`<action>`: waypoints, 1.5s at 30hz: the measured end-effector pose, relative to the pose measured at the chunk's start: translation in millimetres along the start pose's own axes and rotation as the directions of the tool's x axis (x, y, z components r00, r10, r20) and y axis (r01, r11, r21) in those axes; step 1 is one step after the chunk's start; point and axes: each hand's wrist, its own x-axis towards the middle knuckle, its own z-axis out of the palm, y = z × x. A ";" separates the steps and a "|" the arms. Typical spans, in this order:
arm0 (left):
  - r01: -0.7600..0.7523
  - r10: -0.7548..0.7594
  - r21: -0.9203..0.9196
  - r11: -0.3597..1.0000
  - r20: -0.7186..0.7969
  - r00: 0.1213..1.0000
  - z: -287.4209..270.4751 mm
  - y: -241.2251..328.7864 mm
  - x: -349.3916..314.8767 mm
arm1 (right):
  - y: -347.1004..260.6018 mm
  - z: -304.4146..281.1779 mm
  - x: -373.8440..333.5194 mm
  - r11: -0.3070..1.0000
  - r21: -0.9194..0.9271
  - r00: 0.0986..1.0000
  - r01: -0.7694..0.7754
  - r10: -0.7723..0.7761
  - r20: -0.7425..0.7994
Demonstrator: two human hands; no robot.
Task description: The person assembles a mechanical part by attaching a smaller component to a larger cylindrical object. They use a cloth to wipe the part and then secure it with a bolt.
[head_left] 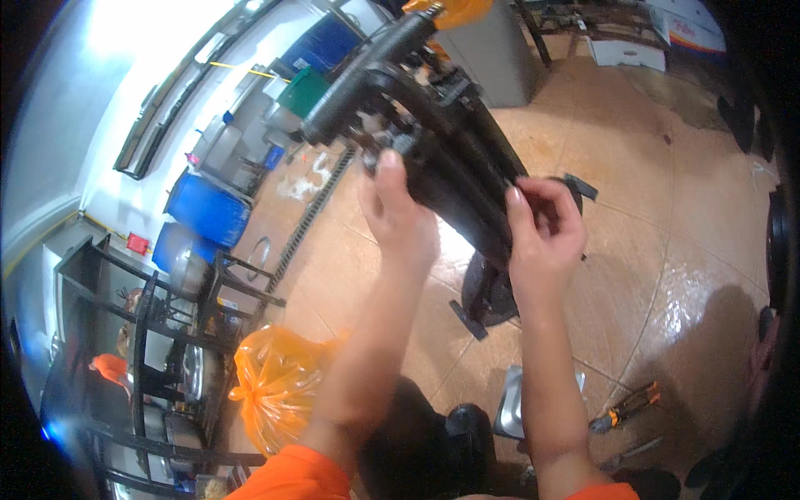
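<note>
In front of me stands a tall black device [463, 171] with a thick bar across its top, long upright tubes and a dark base [490, 292] with feet on the floor. What kind of device it is, I cannot make out. My left hand [402, 218] grips its upper left side, the thumb up against a small fitting below the bar. Lower down, my right hand [546, 233] is closed at the body's right edge, thumb and bent fingers together. Whether it pinches some small part there is hidden.
Near my right forearm, a metal tray [510, 404] and orange-black pliers [627, 407] lie on the tiled floor. A knotted orange bag [279, 387] sits at left by a black rack [146, 333] of pots. Blue tubs [208, 208] and a floor drain grate [312, 215] are beyond; a grey bin [492, 58] stands behind.
</note>
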 end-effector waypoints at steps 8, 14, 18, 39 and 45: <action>-0.090 0.085 -0.059 0.994 -0.091 0.992 18.4 13.9 -29.1 | 0.7 -18.8 -2.9 0.990 -0.141 0.998 -0.007 -0.002 -0.062; -0.035 0.042 -0.054 0.998 0.120 0.992 16.4 18.7 -28.7 | 3.6 -26.6 14.6 0.992 -0.111 0.995 0.060 -0.068 -0.073; 0.029 -0.027 0.031 0.999 -0.067 0.997 21.2 14.8 -22.5 | -24.8 -7.3 5.2 0.995 -0.100 0.998 0.028 -0.022 0.066; 0.017 -0.017 -0.040 0.999 0.023 1.000 -1.7 10.5 5.4 | -23.3 52.8 17.0 0.938 0.042 0.889 0.345 -0.341 0.304; 0.010 -0.009 -0.084 0.996 0.012 1.000 -1.4 7.6 5.5 | -22.8 52.1 21.1 0.921 0.010 0.875 0.389 -0.373 0.309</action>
